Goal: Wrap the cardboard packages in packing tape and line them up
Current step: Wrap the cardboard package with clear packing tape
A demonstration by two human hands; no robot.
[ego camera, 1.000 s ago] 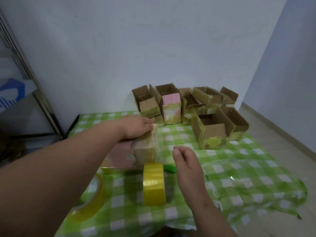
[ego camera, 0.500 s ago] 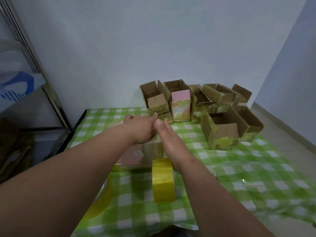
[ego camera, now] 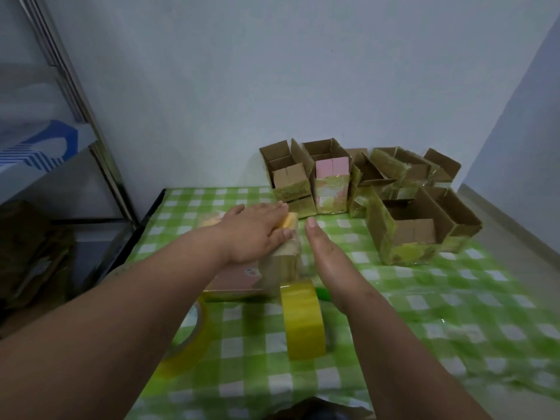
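**Smoothing tape on package**

Package [ego camera: 266, 268] lies mid-table on the checked cloth [ego camera: 454, 298], tape roll [ego camera: 303, 322] standing just in front. Left hand [ego camera: 257, 234] presses flat on top, fingers straight. Right hand [ego camera: 327, 259] flat along its right side, fingers straight; contact unclear. Likely light, stiff; film slippery, so hold by opposite sides.

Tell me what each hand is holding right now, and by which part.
Nothing is gripped. The left hand presses flat on the package's top; the right hand is open beside it.
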